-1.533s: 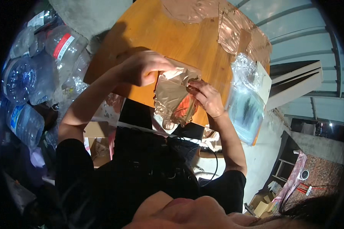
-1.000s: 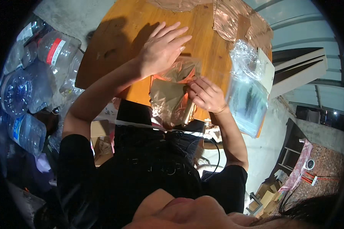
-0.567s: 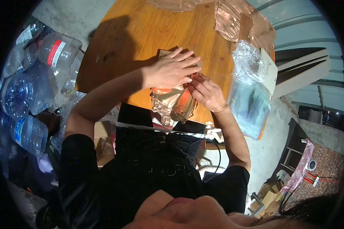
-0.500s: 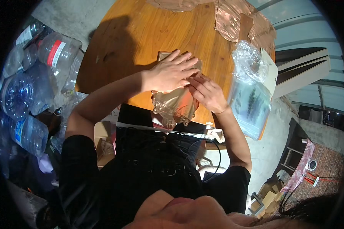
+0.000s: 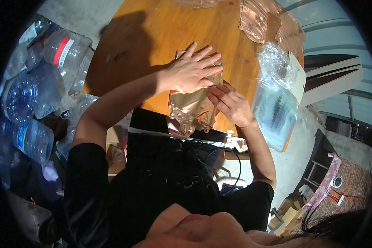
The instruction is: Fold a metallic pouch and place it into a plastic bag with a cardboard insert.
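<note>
The person's bare left hand (image 5: 193, 72) now lies flat over the upper part of a shiny copper-gold foil sheet (image 5: 189, 105); in the earliest frame it was curled at the sheet's upper left corner. Its grip is released, fingers spread. The bare right hand (image 5: 232, 106) stays at the sheet's right edge, fingers bent; whether its grip pinches the foil, I cannot tell. The large orange-red patch low on the sheet in the earliest frame is now much smaller. The sheet lies at the near edge of the orange-brown wooden bench (image 5: 169, 29), its crinkled lower end reaching past that edge.

The left palm hides much of the sheet's upper part, and what lies beneath the foil is hard to make out. A second coppery foil piece (image 5: 200, 3) is cut off by the top border. Inside the flat clear plastic packet (image 5: 275, 118) at right, the dark marks are blurred.
</note>
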A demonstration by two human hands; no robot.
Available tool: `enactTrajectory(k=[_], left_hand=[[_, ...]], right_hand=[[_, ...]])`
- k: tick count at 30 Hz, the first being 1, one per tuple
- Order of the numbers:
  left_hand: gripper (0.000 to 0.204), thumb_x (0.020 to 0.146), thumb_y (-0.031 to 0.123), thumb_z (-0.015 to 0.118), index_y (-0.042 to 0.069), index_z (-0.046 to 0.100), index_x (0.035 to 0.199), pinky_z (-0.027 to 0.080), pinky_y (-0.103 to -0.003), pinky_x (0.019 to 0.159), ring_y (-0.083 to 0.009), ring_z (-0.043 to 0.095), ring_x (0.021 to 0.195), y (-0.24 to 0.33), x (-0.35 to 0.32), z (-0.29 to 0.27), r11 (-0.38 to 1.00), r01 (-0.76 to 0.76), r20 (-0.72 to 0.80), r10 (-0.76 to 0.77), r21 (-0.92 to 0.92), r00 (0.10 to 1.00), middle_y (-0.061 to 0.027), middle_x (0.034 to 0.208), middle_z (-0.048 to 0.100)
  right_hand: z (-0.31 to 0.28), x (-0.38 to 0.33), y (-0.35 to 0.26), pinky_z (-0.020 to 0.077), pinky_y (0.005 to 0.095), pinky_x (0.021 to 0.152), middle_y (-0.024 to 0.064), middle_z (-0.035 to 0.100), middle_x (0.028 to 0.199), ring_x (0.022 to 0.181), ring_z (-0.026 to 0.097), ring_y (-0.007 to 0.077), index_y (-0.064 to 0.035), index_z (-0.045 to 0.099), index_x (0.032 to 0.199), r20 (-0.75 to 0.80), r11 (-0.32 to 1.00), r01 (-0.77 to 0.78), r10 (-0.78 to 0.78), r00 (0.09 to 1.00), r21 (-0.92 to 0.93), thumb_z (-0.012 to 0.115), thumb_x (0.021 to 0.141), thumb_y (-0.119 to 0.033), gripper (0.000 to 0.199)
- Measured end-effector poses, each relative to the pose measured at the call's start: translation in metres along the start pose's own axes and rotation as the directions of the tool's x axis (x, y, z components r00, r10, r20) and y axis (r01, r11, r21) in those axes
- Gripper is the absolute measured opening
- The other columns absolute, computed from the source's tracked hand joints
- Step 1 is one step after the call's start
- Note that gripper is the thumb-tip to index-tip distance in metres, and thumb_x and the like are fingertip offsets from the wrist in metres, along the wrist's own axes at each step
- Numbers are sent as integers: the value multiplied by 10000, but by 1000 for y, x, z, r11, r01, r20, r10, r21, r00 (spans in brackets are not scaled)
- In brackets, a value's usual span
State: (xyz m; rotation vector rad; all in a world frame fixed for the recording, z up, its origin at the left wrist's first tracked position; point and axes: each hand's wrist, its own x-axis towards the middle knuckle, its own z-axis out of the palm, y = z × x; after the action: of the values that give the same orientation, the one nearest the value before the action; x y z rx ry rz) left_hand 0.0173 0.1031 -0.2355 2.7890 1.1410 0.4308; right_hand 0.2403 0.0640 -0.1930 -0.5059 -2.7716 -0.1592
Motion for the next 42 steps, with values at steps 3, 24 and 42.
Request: enactTrajectory(k=[3, 24, 42], left_hand=[[542, 929, 378, 441, 169, 335, 1418, 48, -530, 1119, -285, 123, 1409, -4, 3, -4, 1000, -9, -2, 9, 3, 1000, -68, 1517, 200], [533, 903, 398, 481, 187, 401, 1385, 89, -498, 1130, -275, 138, 1407, -5, -2, -2, 978, -208, 30, 209, -10, 978, -55, 1518, 199], [624, 687, 276, 752, 51, 529, 1225, 335, -457, 1030, -268, 470, 1192, 42, -114, -36, 967, -47, -81, 27, -252, 996, -111, 1283, 513]], right_hand=[[0, -2, -1, 481, 355, 928, 58, 619, 1087, 1033, 591, 227, -75, 650, 1050, -13, 1000, -17, 18, 1000, 19, 584, 723, -129, 339], [-5, -22, -23, 488, 362, 904, 52, 614, 1094, 1026, 597, 231, -71, 651, 1061, -16, 1000, 10, -10, 1000, 30, 555, 743, -118, 336], [1, -22, -24, 494, 351, 767, 51, 664, 948, 866, 626, 255, -76, 673, 939, -95, 867, -281, 347, 933, 412, 676, 696, -30, 247]])
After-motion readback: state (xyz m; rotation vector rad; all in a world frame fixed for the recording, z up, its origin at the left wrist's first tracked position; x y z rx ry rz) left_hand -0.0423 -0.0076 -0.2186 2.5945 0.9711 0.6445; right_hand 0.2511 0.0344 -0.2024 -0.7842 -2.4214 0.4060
